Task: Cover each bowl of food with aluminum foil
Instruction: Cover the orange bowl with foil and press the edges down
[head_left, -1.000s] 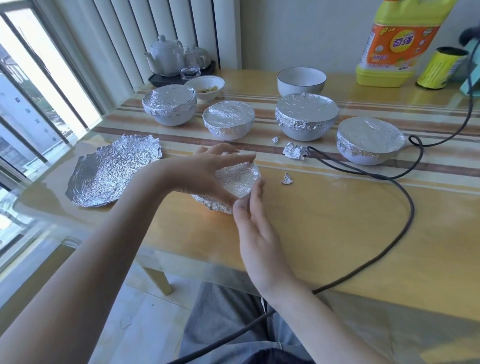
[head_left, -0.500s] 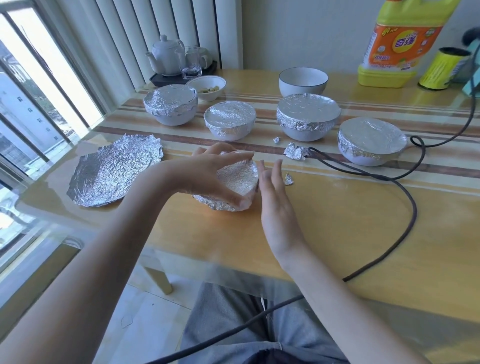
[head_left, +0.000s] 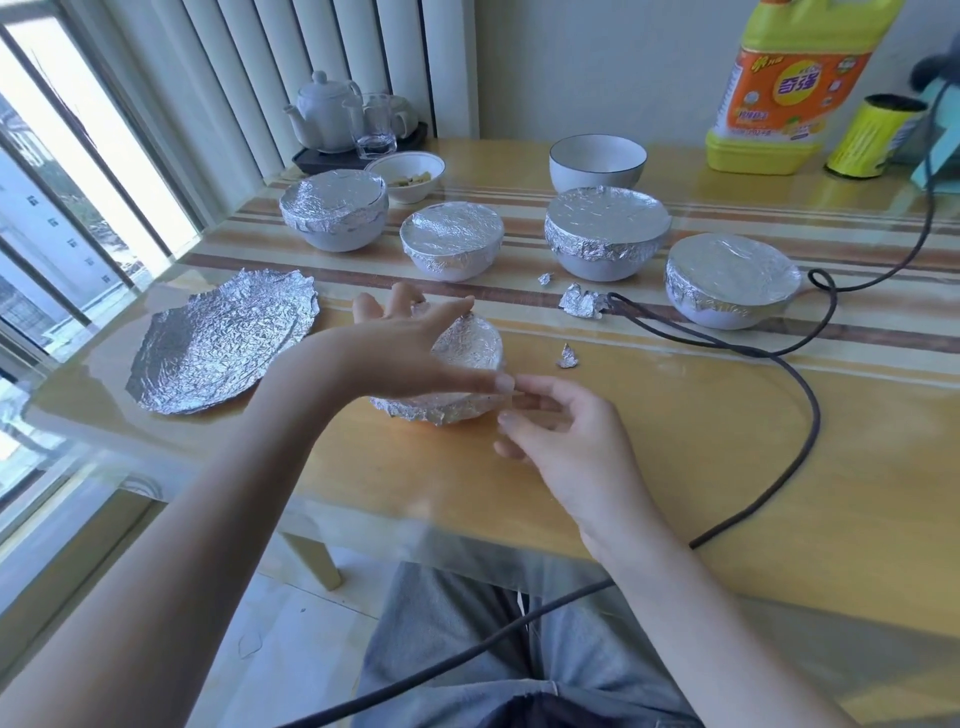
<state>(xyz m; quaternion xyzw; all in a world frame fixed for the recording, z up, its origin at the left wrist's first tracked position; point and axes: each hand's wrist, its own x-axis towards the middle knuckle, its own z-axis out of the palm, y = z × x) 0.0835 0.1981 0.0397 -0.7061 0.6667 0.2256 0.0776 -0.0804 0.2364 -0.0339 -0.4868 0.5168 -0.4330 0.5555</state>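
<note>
Near the desk (head_left: 675, 467) front edge, between both hands, sits the foil-wrapped bowl (head_left: 457, 374), round and without a long axis. Left hand (head_left: 410, 348) arches over its top with a spread, relaxed grip, thumb tip at the near rim. Right hand (head_left: 561, 431) hangs just beside its right flank, fingers loosely curled, holding nothing. Loose foil skirt lies leftward of that grip, so I judge the right hand better placed to press it.

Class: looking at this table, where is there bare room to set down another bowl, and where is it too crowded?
Free: the wood right of the right hand, inside the black cable loop; also the back strip between the uncovered bowl and detergent bottle. Crowded: the row of four foil-covered bowls and the foil sheets on the left.
</note>
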